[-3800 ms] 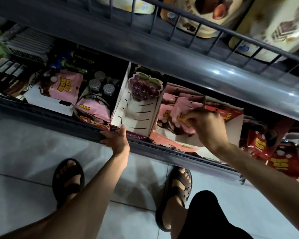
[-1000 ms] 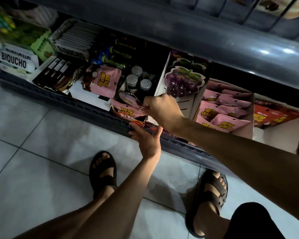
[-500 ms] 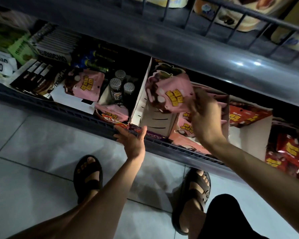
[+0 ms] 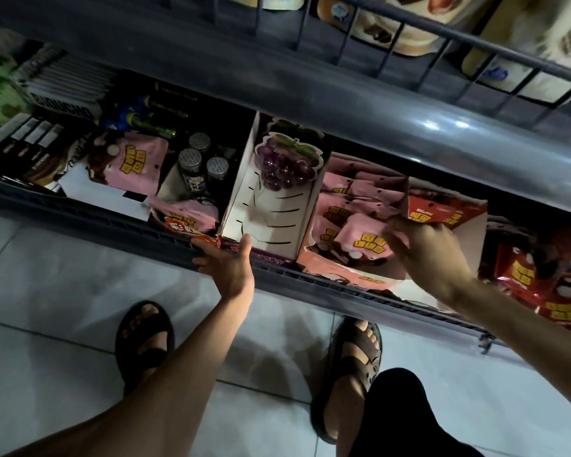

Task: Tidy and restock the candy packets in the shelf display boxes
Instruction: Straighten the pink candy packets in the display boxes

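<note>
Dark grey metal shelf (image 4: 89,212), lower tier. Its front lip runs below the white cardboard display box (image 4: 271,222), taken here as landmark. That box shows a single purple grape-shaped candy pack (image 4: 284,163) at its back and is judged due for restocking.

Pink cardboard display box (image 4: 340,275), just right of the landmark. Pink candy packets (image 4: 337,212) overlap in rows, faces up so the labels read.

Red-and-white cardboard box (image 4: 472,239), right again. Its wall crowds the working hand.

Right hand (image 4: 432,258), over the pink box's front. Fingers lie on the foremost pink packet (image 4: 365,242); blur hides whether they pinch or merely press it. It is probably being seated in line.

Left hand (image 4: 226,265), below the landmark's front left corner. Fingers are spread with tips on the lip, apparently as a brace.

Stray pink packet (image 4: 136,163) and silver-lidded dark jars (image 4: 190,159), left of the landmark.
</note>
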Demonstrator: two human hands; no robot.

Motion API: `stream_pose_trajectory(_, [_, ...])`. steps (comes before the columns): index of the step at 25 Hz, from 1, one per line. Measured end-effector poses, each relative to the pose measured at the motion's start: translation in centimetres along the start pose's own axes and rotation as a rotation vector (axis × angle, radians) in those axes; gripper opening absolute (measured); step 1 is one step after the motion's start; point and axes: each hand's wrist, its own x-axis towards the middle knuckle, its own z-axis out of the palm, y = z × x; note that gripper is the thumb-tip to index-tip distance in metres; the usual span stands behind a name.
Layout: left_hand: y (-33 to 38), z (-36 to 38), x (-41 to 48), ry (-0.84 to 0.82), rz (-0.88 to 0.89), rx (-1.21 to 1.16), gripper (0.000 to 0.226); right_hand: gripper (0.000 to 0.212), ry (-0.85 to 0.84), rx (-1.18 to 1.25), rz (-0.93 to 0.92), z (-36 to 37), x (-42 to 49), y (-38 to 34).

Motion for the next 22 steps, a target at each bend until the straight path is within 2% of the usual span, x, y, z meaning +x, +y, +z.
stream_pose_trajectory(3, [-0.3,0.1,0.2,-0.007,0.001,-0.005,0.100,0.020,0.004,-0.180,-0.043,2.1,0.6,-0.1])
stream_pose_trajectory(5, [-0.4,0.1,0.2,-0.011,0.006,-0.008,0.100,0.031,0.017,-0.248,-0.023,3.1,1.1,-0.1])
stream_pose_trajectory(11, [-0.6,0.2,0.0,-0.017,0.014,-0.038,0.101,0.070,-0.123,-0.269,-0.049,3.9,0.8,0.1])
stream_pose_trajectory(13, [-0.7,0.3,0.0,-0.017,0.020,-0.040,0.101,0.076,-0.173,-0.261,-0.086,4.0,0.3,0.5])
stream_pose_trajectory(16, [-0.6,0.3,-0.1,-0.013,0.021,-0.040,0.100,0.067,-0.197,-0.237,-0.091,3.6,0.0,1.1])
stream_pose_trajectory(19, [-0.6,0.3,-0.1,-0.007,0.015,-0.038,0.099,0.038,-0.244,-0.331,-0.045,3.5,0.9,0.5])
stream_pose_trajectory(22, [-0.6,0.3,0.0,-0.012,0.014,-0.035,0.099,0.041,-0.298,-0.323,0.012,4.3,1.8,0.0])
